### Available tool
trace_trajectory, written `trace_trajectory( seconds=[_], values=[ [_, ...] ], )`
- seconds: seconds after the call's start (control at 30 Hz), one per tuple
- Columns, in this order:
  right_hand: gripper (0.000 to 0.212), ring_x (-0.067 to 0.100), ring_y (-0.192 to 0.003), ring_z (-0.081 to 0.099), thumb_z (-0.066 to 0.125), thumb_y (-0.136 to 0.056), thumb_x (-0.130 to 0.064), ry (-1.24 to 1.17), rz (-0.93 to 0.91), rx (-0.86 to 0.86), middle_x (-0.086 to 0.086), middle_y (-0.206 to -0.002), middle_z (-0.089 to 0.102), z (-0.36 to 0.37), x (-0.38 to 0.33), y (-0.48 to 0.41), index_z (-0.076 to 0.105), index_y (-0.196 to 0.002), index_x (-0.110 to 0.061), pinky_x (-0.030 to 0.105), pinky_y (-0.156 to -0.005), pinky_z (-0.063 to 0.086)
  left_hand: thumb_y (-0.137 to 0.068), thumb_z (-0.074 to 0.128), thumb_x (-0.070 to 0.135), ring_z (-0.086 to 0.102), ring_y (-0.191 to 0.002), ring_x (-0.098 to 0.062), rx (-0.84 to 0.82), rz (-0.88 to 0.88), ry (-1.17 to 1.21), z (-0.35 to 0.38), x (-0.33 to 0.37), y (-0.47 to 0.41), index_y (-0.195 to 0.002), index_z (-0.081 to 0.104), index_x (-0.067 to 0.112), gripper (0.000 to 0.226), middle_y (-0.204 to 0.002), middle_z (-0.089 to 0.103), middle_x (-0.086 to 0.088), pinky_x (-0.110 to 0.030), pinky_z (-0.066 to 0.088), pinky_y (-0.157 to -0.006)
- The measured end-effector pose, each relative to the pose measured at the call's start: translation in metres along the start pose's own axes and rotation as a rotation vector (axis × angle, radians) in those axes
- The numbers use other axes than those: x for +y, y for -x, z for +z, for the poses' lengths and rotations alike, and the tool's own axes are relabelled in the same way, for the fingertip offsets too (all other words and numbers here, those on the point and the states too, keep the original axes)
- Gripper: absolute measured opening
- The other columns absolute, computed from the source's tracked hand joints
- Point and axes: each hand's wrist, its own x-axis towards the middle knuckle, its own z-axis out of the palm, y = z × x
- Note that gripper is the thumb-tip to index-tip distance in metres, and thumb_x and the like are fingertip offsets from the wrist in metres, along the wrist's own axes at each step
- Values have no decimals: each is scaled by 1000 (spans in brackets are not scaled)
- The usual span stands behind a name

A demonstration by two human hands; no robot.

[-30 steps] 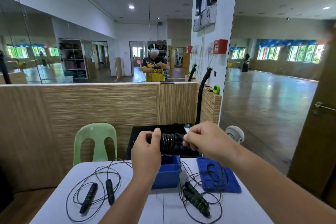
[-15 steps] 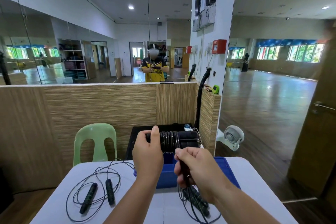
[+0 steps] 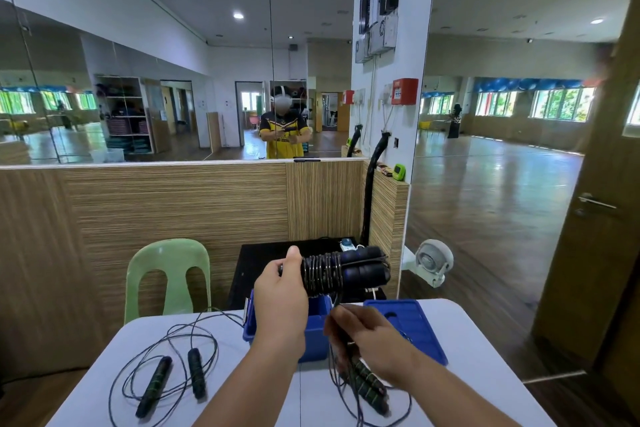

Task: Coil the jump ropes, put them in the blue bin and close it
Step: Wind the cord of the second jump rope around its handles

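My left hand grips a jump rope's two black and blue handles, held level above the blue bin, with black cord wound around them in several turns. Below it, my right hand pinches the loose end of that cord, which runs up to the coil. The bin is open and partly hidden by my left hand. Its blue lid lies flat on the table to the right. A loose rope with dark green handles lies at the left. Another loose rope lies under my right forearm.
The white table stands against a wood-panel partition with a mirror above. A green plastic chair sits behind the table at the left. A black stand and a small white fan are behind the bin and to the right.
My right hand has dropped from beside the handles to below them, drawing the cord's end down. More turns now lie on the handles. The left hand has stayed put.
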Motion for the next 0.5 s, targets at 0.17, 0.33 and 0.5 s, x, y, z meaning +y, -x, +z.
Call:
trace_trajectory(
  seconds=[0.17, 0.33, 0.5],
  values=[
    [34, 18, -60, 53, 53, -101, -19, 424, 70, -50, -2, -65, 54, -55, -12, -22, 56, -67, -18, 48, -72, 50, -102, 59, 39, 38, -47, -11, -154, 72, -29, 0, 13, 7, -72, 59, 16, 38, -53, 47, 8, -27, 32, -46],
    [38, 18, -70, 52, 56, -105, -31, 723, 0, -65, 4, -77, 52, -96, -78, -40, 58, -84, 1, 32, -68, 41, -101, 62, 34, 53, -55, -11, -218, 178, -103, -10, 12, 4, -72, 61, 16, 34, -61, 58, 4, -34, 46, -57],
    [35, 4, -51, 35, 61, -101, -33, 810, -54, -72, -5, -65, 41, -103, -123, -41, 53, -74, -13, 14, -52, 34, -100, 62, 39, 60, -62, -18, -183, 230, -141, -14, 6, -9, -72, 63, 24, 31, -65, 63, 0, -44, 53, -61]
  ],
)
